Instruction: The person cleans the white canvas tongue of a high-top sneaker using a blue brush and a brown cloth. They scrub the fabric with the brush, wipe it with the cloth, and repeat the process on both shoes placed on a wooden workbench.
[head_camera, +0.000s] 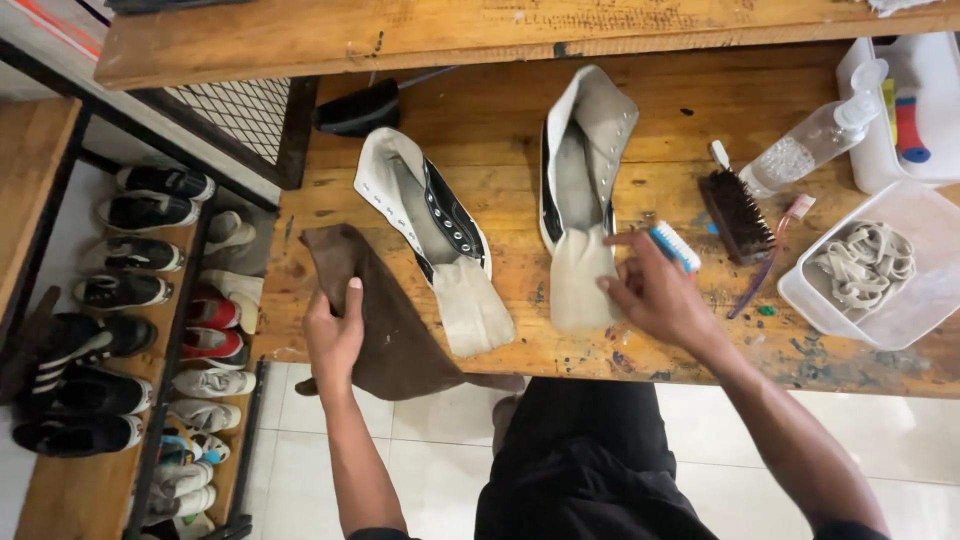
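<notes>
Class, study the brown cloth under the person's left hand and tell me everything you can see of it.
The brown cloth looks soft and matte, like suede or microfibre, and lies flat but skewed on the wooden workbench. Its lower part hangs over the front edge. The left hand rests on its left side. The nearer white high-top shoe touches or overlaps its right edge.

A dark bristle brush (737, 215) and a clear spray bottle (815, 138) were noted at upper right; laces were seen in a plastic tub (905, 300); shoes were racked (150, 300) at left.
</notes>
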